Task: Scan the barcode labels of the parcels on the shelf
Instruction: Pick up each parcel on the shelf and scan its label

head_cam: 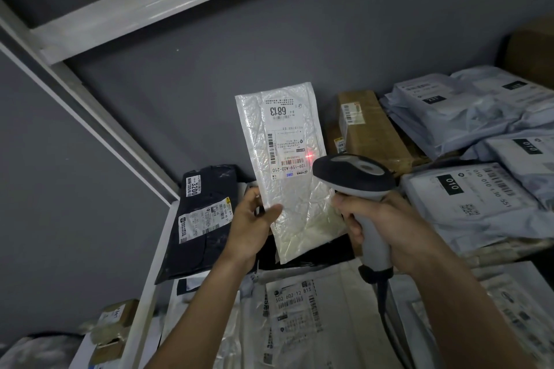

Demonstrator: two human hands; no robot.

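Nearest, more labelled mailers (299,308) on the lower shelf, apparently waiting. Above these, right hand (386,225) wrapped round the handheld scanner (353,177); left hand (251,225) pinching the lower edge of a white bubble mailer (287,165), held upright over the shelf (156,249). Red aiming spot (308,156) on its label, just above the barcode. Probably mid-scan on this one. Beyond: dark pouch (204,213), brown box (368,129), grey mailers (467,117) lying unlifted; scanned or not, impossible to tell.

head cam | tilted view, forward-down | close over shelf (156,252) | single view
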